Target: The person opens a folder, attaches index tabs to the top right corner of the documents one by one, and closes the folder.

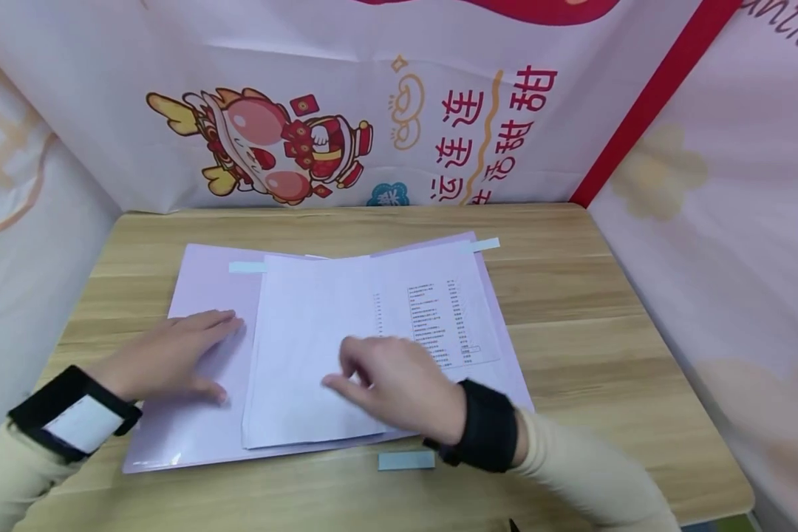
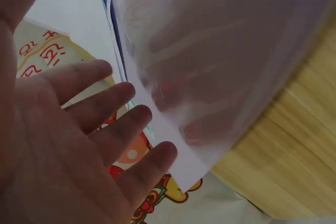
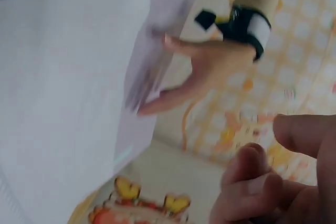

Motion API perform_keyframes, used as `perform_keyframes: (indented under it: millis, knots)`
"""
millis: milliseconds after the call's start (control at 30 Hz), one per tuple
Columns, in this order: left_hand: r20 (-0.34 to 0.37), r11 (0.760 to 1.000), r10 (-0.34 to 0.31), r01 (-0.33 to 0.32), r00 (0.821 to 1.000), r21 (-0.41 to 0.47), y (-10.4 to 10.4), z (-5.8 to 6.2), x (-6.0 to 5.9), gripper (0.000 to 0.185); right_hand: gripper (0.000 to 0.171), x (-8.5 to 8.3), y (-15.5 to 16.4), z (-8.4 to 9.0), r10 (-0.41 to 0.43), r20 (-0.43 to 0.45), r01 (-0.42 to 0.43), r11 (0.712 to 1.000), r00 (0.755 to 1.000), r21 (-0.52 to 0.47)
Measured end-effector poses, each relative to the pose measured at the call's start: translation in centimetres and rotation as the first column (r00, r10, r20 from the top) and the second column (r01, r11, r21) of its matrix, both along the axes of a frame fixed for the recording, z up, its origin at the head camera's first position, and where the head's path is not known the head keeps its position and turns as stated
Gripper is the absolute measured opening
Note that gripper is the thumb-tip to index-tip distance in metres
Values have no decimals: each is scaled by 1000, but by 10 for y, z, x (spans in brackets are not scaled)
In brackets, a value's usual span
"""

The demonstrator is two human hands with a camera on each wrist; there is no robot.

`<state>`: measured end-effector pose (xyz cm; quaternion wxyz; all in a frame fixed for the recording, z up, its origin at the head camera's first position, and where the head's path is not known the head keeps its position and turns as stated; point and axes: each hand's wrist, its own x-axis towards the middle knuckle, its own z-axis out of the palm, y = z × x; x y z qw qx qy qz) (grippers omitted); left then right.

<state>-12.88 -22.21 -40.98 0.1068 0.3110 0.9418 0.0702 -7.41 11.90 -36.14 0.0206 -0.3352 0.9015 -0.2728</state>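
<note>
Backdrop (image 1: 439,111): printed banner with a red-and-yellow cartoon figure and red characters, standing behind and beside the work area.
Counter (image 1: 572,295): light wood grain, carrying everything below.
Folder (image 1: 199,288): pale lilac, lying open and flat on the counter, long axis running left to right, spine pointing away from the person; near left corner close to the front edge.
Paper sheets (image 1: 306,340): white stack lying on the folder's middle and right half, long axis running front to back; printed lines on the right-hand sheet, too small to read.
Left hand (image 1: 166,358): palm down, fingers straight and together, pressing flat on the folder's left leaf just beside the stack; black wrist strap, cream sleeve.
Right hand (image 1: 395,384): hovering over the lower middle of the stack, fingers loosely curled, thumb and forefinger pointing left, nothing gripped; contact with the paper unclear.
Label strip (image 1: 406,460): pale blue, flat on the counter just below the folder's near edge, beside the right wrist.
</note>
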Motion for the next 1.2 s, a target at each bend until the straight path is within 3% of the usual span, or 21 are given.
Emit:
perform_keyframes:
  millis: [133, 367, 600, 767, 933, 1067, 1200]
  knots:
    - [-34, 999, -8, 7, 999, -31, -6, -2, 11, 125, 33, 15, -35, -11, 44, -43, -36, 983, 998, 179]
    - [10, 998, 32, -32, 999, -62, -13, -15, 17, 131, 45, 35, -85, -43, 48, -170, 35, 891, 984, 454]
    - [32, 995, 61, -58, 998, -79, -17, -34, 15, 130, 54, 44, -119, -75, 33, -263, 123, 824, 964, 553]
    - [38, 995, 64, -61, 997, -73, -19, -48, 17, 131, 60, 44, -134, -90, -9, -279, 190, 754, 960, 629]
    - [38, 995, 68, -65, 997, -71, -19, -59, 19, 131, 61, 39, -140, -100, -5, -313, 220, 722, 950, 655]
    - [53, 996, 77, -74, 996, -54, -18, -63, 20, 132, 62, 35, -144, -105, -21, -268, 207, 692, 963, 691]
    - [60, 996, 78, -75, 995, -47, -17, -64, 21, 132, 61, 33, -151, -107, -56, -195, 180, 688, 979, 703]
